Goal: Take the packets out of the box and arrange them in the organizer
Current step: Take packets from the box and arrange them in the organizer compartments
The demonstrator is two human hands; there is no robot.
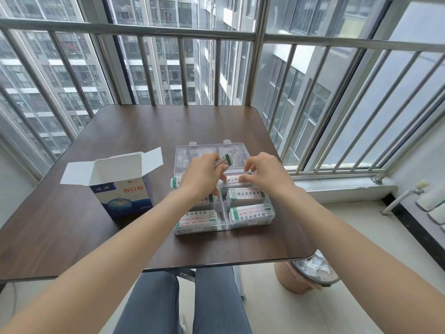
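Note:
A clear plastic organizer (222,214) lies open on the table, its lid (192,153) flat behind it. White packets with green ends (250,212) fill its compartments. My left hand (203,175) holds a small stack of packets (225,161) above the far left compartments. My right hand (263,173) has curled fingers resting on the packets (234,180) in the far right compartment. The blue and white box (122,189) stands to the left of the organizer with its top flaps open; its inside is hidden.
The dark wooden table (120,237) has rounded corners and stands against a metal balcony railing (216,68). A brown bin (305,273) with a plastic liner sits on the floor under the table's right corner. My legs are under the near edge.

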